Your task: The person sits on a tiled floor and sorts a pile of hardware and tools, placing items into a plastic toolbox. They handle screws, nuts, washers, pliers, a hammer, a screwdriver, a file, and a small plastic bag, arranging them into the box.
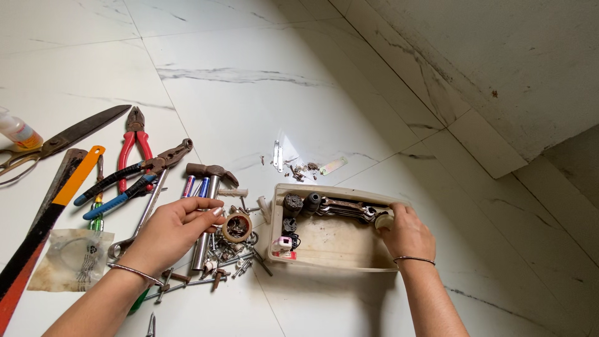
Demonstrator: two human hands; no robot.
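Beige tray (pixel 324 265) sits on the white tiled floor (pixel 262 81), steadied at its right end by the right hand (pixel 405 234), whose fingers close on a small pale round part (pixel 384 218) beside the spanners (pixel 346 209) along the far wall. Left hand (pixel 171 231) hovers, fingers loosely curled and holding nothing, over the hammer (pixel 209 206) and tape roll (pixel 237 227) amid scattered screws, likely sorting; pliers (pixel 135 140) lie beyond

Left hand (pixel 171 231) palm down, fingers curled loosely, left of the beige tray (pixel 337 265); bangle on wrist. Right hand (pixel 407 234) inside the tray's right end, fingers closed around a small piece; bangle on wrist.
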